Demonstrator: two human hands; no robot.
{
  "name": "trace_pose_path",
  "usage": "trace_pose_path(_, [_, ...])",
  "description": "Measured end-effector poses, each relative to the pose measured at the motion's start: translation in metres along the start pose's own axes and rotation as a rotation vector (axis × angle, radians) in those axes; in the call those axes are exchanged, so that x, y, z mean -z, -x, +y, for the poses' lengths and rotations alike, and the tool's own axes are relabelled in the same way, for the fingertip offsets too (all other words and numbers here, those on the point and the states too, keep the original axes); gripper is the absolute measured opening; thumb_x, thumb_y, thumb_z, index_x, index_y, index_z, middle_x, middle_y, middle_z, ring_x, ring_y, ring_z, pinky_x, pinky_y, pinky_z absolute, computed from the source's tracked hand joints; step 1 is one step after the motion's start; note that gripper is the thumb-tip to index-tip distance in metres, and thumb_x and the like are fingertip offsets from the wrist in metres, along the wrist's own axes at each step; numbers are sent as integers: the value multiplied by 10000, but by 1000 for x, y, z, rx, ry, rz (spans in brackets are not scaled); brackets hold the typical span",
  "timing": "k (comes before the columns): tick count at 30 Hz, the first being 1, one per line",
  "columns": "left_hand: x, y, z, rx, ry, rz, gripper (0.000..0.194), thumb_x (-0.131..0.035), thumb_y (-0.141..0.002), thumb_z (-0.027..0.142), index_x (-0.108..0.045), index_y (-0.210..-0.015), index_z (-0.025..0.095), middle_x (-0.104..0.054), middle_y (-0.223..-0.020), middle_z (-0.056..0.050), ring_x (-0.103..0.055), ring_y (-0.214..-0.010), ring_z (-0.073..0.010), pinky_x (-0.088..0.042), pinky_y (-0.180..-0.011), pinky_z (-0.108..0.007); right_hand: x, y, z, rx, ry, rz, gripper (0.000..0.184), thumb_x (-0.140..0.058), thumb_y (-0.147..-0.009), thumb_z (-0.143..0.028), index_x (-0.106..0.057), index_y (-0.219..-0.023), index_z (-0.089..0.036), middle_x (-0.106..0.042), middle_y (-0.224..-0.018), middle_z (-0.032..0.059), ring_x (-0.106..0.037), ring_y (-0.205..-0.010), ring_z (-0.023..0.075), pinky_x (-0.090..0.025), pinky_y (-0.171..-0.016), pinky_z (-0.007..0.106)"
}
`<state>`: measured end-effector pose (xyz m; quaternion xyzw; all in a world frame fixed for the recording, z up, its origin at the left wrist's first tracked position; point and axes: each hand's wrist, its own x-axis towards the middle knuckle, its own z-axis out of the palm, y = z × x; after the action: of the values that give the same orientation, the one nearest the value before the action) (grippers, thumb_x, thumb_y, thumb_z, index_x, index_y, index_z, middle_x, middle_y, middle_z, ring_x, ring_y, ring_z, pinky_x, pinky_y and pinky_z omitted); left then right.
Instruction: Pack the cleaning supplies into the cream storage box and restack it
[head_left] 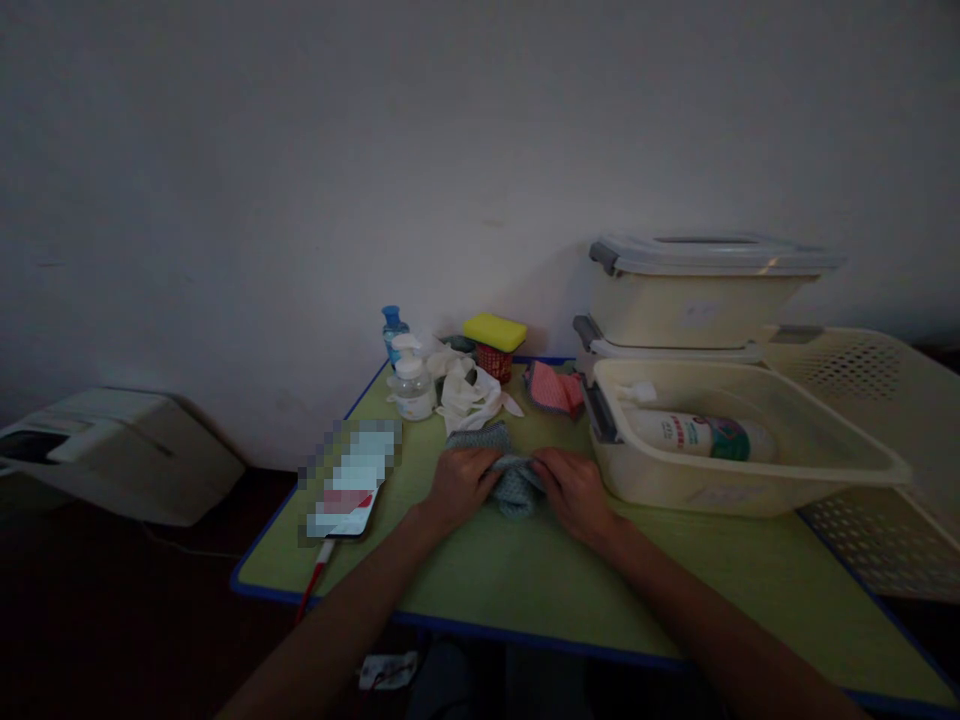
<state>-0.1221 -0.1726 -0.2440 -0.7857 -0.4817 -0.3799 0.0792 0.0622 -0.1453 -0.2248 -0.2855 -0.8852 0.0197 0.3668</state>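
Note:
Between my hands, low over the middle of the table, is a bunched grey-blue cloth [517, 488]. My left hand [459, 485] pinches its left side, fingers closed. On the opposite side my right hand [576, 492] grips the cloth with thumb and fingers pressed together. Another part of grey knitted-looking fabric [480, 436] shows just behind my left hand; whether it is the same piece I cannot tell. A pink cloth [553, 388] lies farther back, beyond my right hand.
A phone [352, 480] with a red cable lies left on the green table [480, 590]. Behind stand a pump bottle [412, 390], a blue bottle [393, 335], white crumpled plastic [472, 395] and a yellow sponge [495, 331]. Right, an open bin [697, 492] holds a white bottle [675, 433], below a lidded box [690, 305].

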Motion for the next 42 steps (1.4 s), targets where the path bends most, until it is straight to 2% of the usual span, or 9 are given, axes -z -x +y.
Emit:
trace_pose_path(7, [3, -3, 6, -65, 55, -52, 371, -349, -893, 335, -617, -724, 143, -624, -594, -54, -565, -517, -134, -407, -512, -238, 6, -5, -5, -5, -4, 76, 257, -320, -883, -194, -542, -758, -164, -531, -692, 61, -500, -654, 158, -429, -606, 266])
trace_pose_path(11, [2, -4, 5, -46, 57, 11, 391, -345, -898, 363, -622, -729, 143, -625, -589, -52, -562, -512, -127, -401, -509, -233, 4, -4, -2, -29, -1, 45, 261, -300, -889, -204, -547, -820, -157, -570, -710, 71, -536, -641, 162, -434, -591, 266])
trace_pose_path(14, [0, -4, 3, 21, 18, 40, 381, -356, -900, 347, -610, -694, 151, -612, -564, -42, -554, -508, -126, -388, -504, -231, 3, -2, 0, -68, 21, -7, 300, -265, -911, -227, -553, -893, -146, -619, -723, 81, -566, -608, 163, -430, -579, 267])
trace_pose_path(19, [-5, -3, 3, 109, -33, 44, 356, -375, -897, 338, -601, -688, 160, -616, -592, -41, -563, -544, -129, -388, -528, -231, 3, -1, 0, -115, 56, -89, 321, -266, -918, -259, -568, -922, -150, -655, -720, 82, -587, -583, 166, -413, -573, 262])
trace_pose_path(25, [-6, -6, 4, 137, -96, 24, 307, -399, -889, 288, -600, -696, 159, -625, -620, -45, -570, -565, -140, -398, -536, -235, 3, -2, -3, -150, 38, -129, 331, -274, -917, -272, -577, -900, -141, -653, -677, 74, -590, -545, 157, -391, -540, 243])
trace_pose_path(31, [-5, -9, -1, 171, -69, 27, 243, -411, -887, 246, -623, -801, 164, -639, -725, -50, -591, -662, -138, -448, -634, -238, 2, -2, -6, -127, 63, -151, 334, -272, -916, -269, -582, -902, -146, -648, -645, 70, -583, -543, 159, -368, -541, 239])
trace_pose_path(36, [-4, -11, -2, 145, -125, 43, 246, -414, -888, 264, -623, -799, 167, -616, -735, -48, -579, -654, -136, -445, -611, -231, 6, -3, -4, -52, 123, -144, 370, -253, -920, -275, -594, -895, -134, -645, -633, 74, -566, -530, 152, -346, -537, 241])
trace_pose_path(42, [1, -9, -8, 72, -167, 156, 231, -402, -887, 235, -611, -824, 160, -593, -719, -48, -567, -634, -137, -431, -574, -223, 23, -10, -15, -25, 180, -156, 394, -227, -924, -274, -583, -816, -143, -598, -575, 49, -534, -515, 142, -317, -528, 245])
